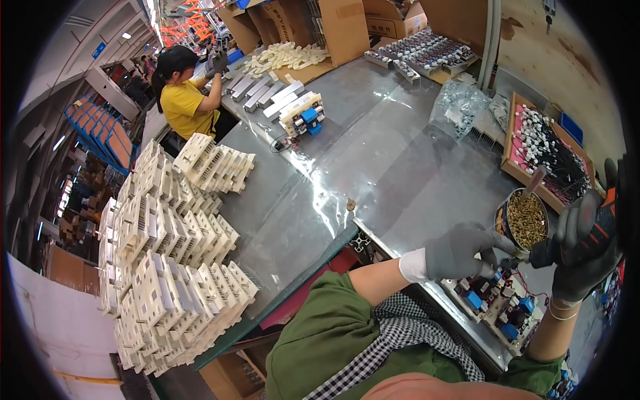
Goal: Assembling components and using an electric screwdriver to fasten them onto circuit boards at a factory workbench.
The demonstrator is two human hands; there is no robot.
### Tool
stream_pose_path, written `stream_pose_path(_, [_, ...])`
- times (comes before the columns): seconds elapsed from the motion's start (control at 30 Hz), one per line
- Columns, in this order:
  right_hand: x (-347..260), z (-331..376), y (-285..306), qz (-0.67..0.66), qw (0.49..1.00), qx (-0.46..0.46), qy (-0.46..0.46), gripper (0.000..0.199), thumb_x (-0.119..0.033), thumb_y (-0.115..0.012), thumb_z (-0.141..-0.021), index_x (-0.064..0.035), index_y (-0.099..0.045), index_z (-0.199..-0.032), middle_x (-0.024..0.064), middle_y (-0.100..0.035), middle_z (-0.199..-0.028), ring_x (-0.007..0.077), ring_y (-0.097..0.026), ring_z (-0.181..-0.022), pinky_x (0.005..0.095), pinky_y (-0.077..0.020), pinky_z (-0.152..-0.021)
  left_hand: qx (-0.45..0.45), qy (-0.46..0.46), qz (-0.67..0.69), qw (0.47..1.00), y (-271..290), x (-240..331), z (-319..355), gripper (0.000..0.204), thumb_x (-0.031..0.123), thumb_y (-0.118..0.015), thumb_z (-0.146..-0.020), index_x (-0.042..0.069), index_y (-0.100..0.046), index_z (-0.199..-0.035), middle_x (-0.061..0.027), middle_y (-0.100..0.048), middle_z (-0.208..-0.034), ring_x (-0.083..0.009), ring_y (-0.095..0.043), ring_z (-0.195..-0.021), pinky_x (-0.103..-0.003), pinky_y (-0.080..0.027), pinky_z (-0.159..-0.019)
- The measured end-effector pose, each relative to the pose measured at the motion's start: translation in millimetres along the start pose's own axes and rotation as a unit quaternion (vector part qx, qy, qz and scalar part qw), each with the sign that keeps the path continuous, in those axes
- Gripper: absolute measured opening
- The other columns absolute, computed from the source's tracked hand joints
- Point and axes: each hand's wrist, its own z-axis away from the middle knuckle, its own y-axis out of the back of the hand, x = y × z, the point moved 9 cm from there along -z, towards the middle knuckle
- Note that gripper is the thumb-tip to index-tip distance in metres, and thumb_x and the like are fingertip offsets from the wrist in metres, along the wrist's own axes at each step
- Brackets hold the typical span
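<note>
My right hand [575, 257], in a grey glove, is wrapped around a black and orange power screwdriver [602, 223] at the right edge. Its dark nose points left, just below a round tin [501, 217] full of brass-coloured screws [527, 219]. My left hand [460, 252], gloved too, has its fingers curled together near the tool's nose and the tin. Whatever those fingers hold is too small to make out. Under both hands lie cream-coloured assemblies [495, 313] with blue components and wires, partly hidden by the gloves.
Tall stacks of cream plastic frames [173, 267] stand at the left. A carton of wired connectors [512, 150] and a clear plastic bag [460, 107] lie at the right. One assembly [303, 115] sits farther back. A co-worker in yellow [183, 103] works at the far left.
</note>
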Motion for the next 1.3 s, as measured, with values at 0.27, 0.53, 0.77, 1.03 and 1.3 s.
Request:
stream_pose_path(0.27, [-20, 17, 40, 0.028, 0.997, 0.064, 0.030, 0.046, -0.050, -0.048, -0.099, -0.0058, -0.052, -0.110, -0.0005, -0.039, -0.076, 0.0117, -0.038, -0.063, 0.0284, -0.0320, -0.064, 0.045, 0.007, -0.049, 0.998, -19, -1, -16, 0.054, 0.004, -0.078, -0.074, 0.003, -0.064, -0.125, -0.0098, -0.074, -0.095, -0.0280, -0.070, -0.091, -0.040, -0.052, -0.089])
stream_pose_path(0.53, [-43, 45, 99, 0.011, 0.995, 0.100, 0.011, 0.057, -0.053, -0.044, -0.099, 0.0018, -0.053, -0.110, 0.0122, -0.059, -0.084, 0.0224, -0.057, -0.062, 0.0441, -0.0539, -0.064, 0.111, 0.021, -0.082, 0.990, 34, -48, -107, 0.046, 0.027, -0.071, -0.092, 0.004, -0.059, -0.130, -0.0152, -0.068, -0.116, -0.0261, -0.066, -0.106, -0.036, -0.052, -0.093])
stream_pose_path(0.77, [-55, 73, 110, 0.183, 0.970, 0.157, 0.032, 0.081, -0.057, -0.043, -0.099, 0.0030, -0.031, -0.152, 0.0025, -0.054, -0.080, 0.0120, -0.047, -0.054, 0.0334, -0.0467, -0.058, 0.132, 0.050, -0.347, 0.927, -16, -74, -149, 0.087, 0.043, -0.076, -0.085, 0.010, -0.032, -0.152, -0.0226, -0.058, -0.133, -0.0382, -0.065, -0.111, -0.044, -0.052, -0.096])
stream_pose_path(1.03, [-53, 71, 112, 0.152, 0.987, 0.025, 0.053, 0.051, -0.052, -0.036, -0.102, -0.0031, -0.050, -0.110, 0.0074, -0.057, -0.084, 0.0156, -0.049, -0.055, 0.0394, -0.0491, -0.064, 0.148, -0.086, -0.260, 0.950, -16, -22, -160, 0.082, 0.004, -0.064, -0.092, 0.007, -0.018, -0.160, -0.0135, -0.063, -0.105, -0.0273, -0.062, -0.096, -0.038, -0.053, -0.085])
stream_pose_path(1.3, [-55, 71, 88, 0.116, 0.960, 0.255, 0.016, 0.079, -0.060, -0.050, -0.098, 0.0113, -0.042, -0.131, 0.0071, -0.057, -0.060, 0.0147, -0.054, -0.043, 0.0311, -0.0536, -0.046, 0.100, -0.149, -0.120, 0.976, 10, 59, 17, 0.084, 0.006, -0.065, -0.094, 0.017, -0.014, -0.160, -0.0094, -0.063, -0.088, -0.0211, -0.064, -0.074, -0.031, -0.054, -0.064])
